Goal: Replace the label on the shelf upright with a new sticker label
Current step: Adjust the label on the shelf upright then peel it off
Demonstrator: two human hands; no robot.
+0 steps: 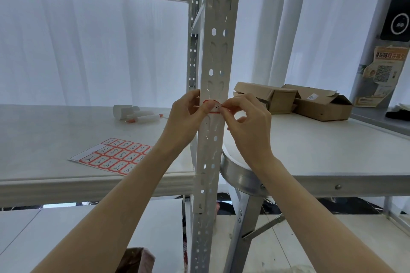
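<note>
A white perforated shelf upright (216,55) runs down the middle of the view. A red-bordered white sticker label (214,106) with black handwriting lies across it at shelf height. My left hand (186,115) pinches the label's left end with thumb and fingers. On the other side, my right hand (246,117) holds the right end between thumb and forefinger. A sheet of red-bordered sticker labels (115,155) lies on the shelf board to the left, with a few blank spots at its left edge.
Several white marker pens and a paper roll (135,115) lie further back on the white shelf board (55,131). Two open cardboard boxes (295,99) sit on a white table (332,150) to the right. White curtains hang behind.
</note>
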